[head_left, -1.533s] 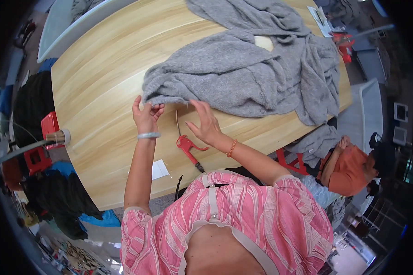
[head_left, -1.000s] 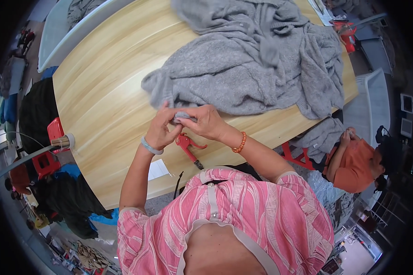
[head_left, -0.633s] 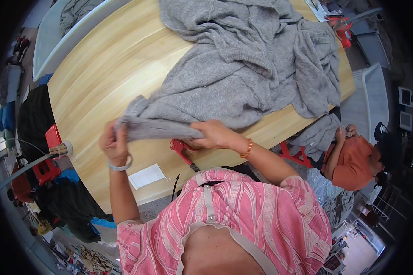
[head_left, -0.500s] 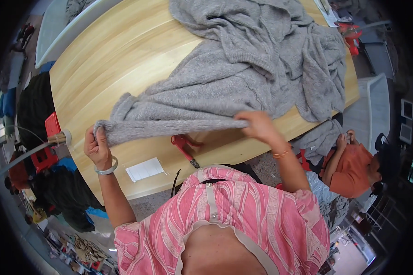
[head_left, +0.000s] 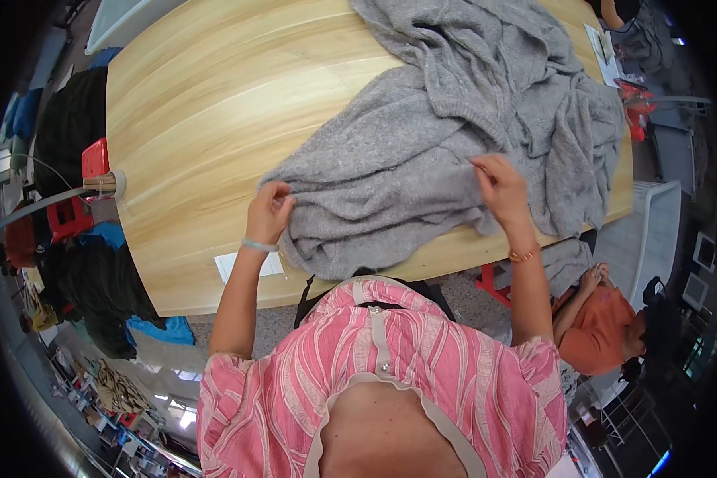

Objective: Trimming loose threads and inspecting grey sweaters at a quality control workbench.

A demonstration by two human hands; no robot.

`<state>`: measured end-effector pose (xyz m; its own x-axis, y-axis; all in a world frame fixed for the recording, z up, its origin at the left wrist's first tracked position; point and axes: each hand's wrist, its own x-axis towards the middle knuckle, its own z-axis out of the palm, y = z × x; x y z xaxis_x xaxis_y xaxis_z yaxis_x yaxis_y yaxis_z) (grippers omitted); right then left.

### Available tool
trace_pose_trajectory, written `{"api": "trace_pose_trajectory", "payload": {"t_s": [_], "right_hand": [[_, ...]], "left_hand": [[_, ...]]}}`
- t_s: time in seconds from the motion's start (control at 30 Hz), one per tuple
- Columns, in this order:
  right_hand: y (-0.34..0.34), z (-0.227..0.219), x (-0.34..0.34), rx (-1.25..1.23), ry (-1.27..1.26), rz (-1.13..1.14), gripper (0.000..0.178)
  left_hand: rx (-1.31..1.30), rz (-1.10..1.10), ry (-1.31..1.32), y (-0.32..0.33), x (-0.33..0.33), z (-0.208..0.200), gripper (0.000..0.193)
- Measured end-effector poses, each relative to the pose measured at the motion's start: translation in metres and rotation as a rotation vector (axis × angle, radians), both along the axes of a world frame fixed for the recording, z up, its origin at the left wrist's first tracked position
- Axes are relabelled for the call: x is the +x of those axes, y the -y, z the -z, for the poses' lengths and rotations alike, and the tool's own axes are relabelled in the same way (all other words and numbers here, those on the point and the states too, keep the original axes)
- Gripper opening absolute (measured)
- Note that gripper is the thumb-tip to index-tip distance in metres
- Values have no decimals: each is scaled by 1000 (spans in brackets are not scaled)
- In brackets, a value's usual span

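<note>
A large grey knit garment [head_left: 390, 183] lies in folds across the wooden table, and its near part drapes down to the front edge. My left hand [head_left: 269, 213] is at the garment's left edge, fingers curled and thumb close to them on the knit. Farther right, my right hand [head_left: 502, 191] pinches the knit between thumb and forefinger. Between my hands the fabric hangs in loose, soft folds. Partly beneath its lower left corner lies a white paper slip [head_left: 251, 267].
Bare wood of the table [head_left: 207, 119] stretches to the far left. A roll of tape [head_left: 118, 183] sits at the left edge, beside a red stool [head_left: 70, 217]. At right, a person in orange [head_left: 601, 331] handles grey fabric near a white bin [head_left: 653, 231].
The narrow band stretched taut between my hands has dropped into a wider, loose panel. My left hand moved right, my right hand right and farther away. The fabric now covers the red-handled tool.
</note>
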<state>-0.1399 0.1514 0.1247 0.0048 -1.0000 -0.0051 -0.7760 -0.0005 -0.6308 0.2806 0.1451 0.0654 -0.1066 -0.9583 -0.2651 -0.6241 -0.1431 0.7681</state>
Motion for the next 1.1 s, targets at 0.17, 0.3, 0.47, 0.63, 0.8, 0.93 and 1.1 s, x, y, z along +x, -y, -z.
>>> {"api": "trace_pose_trajectory", "payload": {"t_s": [0.17, 0.3, 0.47, 0.63, 0.8, 0.93, 1.1], "right_hand": [[47, 42, 45, -244, -271, -219, 19], [71, 75, 37, -162, -358, -285, 18], [103, 69, 29, -58, -48, -180, 15], [139, 24, 25, 192, 425, -69, 32], [161, -15, 31, 176, 356, -166, 33], [162, -45, 26, -46, 199, -155, 27], [140, -29, 3, -365, -313, -350, 30]], "left_hand": [[-443, 179, 245, 23, -6, 43, 49], [-522, 97, 280, 40, -11, 63, 51], [-536, 53, 388, 51, -15, 62, 49], [-397, 69, 484, 58, -8, 71, 44], [-260, -81, -110, 63, 22, 74, 34], [-233, -207, -329, 64, 50, 17, 24], [-860, 314, 367, 43, 49, -44, 33]]}}
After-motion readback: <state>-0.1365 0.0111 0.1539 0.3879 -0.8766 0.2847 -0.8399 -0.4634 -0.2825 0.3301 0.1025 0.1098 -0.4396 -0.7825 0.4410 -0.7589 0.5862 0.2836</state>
